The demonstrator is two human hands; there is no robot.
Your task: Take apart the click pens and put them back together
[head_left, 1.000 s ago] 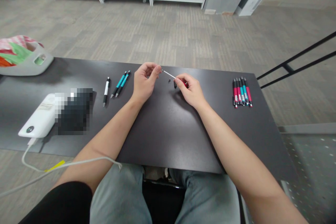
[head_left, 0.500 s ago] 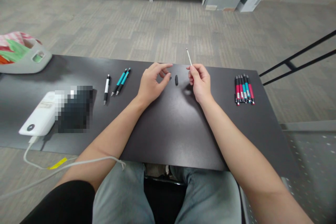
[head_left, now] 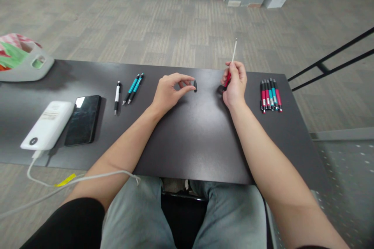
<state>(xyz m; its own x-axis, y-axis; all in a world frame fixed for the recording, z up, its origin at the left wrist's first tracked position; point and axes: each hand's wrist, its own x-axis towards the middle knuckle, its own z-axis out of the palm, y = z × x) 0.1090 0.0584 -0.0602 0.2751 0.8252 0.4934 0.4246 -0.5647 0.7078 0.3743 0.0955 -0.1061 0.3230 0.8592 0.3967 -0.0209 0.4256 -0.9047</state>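
The black piece lay loose; now my left hand pinches it between fingers, well left of the pen row. My right hand went nearer that row, fingers curled round the red tube, white stick up. Now both hands hold parts.

Tabletop free between forearms; obstacles: black piece ahead, pen row right.

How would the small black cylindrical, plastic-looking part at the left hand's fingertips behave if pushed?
The small black part would probably roll, since its sides look rounded. It is likely light, being so small beside the left hand. It may slide easily, because the dark tabletop looks smooth.
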